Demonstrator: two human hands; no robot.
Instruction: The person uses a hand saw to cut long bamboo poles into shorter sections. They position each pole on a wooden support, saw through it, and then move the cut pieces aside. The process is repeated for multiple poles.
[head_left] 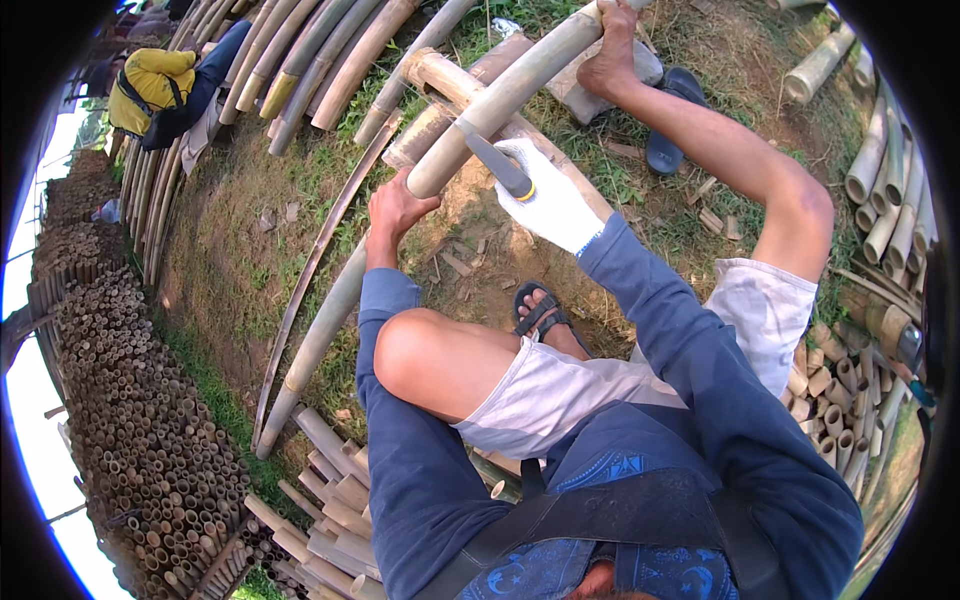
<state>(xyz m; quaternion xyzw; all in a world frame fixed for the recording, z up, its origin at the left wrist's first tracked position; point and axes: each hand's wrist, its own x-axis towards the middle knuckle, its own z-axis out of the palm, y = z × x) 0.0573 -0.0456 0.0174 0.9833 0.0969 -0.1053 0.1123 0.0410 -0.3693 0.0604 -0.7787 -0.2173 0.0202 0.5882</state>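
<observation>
My bare left hand (398, 212) grips the near cut end of a thick grey-green bamboo pole (520, 80), its thumb lying across the end. The pole slants up to the right. My right hand (548, 198), in a white knitted glove, is closed on a hand tool (498, 163) with a grey blade and a dark, yellow-ringed handle. Its blade lies against the pole's side, just above my left hand. Whether it is a knife or a saw, I cannot tell. Beneath the pole are shorter bamboo pieces (440, 78). My bare foot (612, 55) presses against the pole farther up.
A long bamboo pole (325, 330) and a thin split strip (318, 250) lie at left. Cut bamboo piles stand at far left (150, 440) and right (890, 190). A stone block (600, 90) and dark sandal (675, 125) lie ahead. A person in yellow (155, 90) bends at upper left.
</observation>
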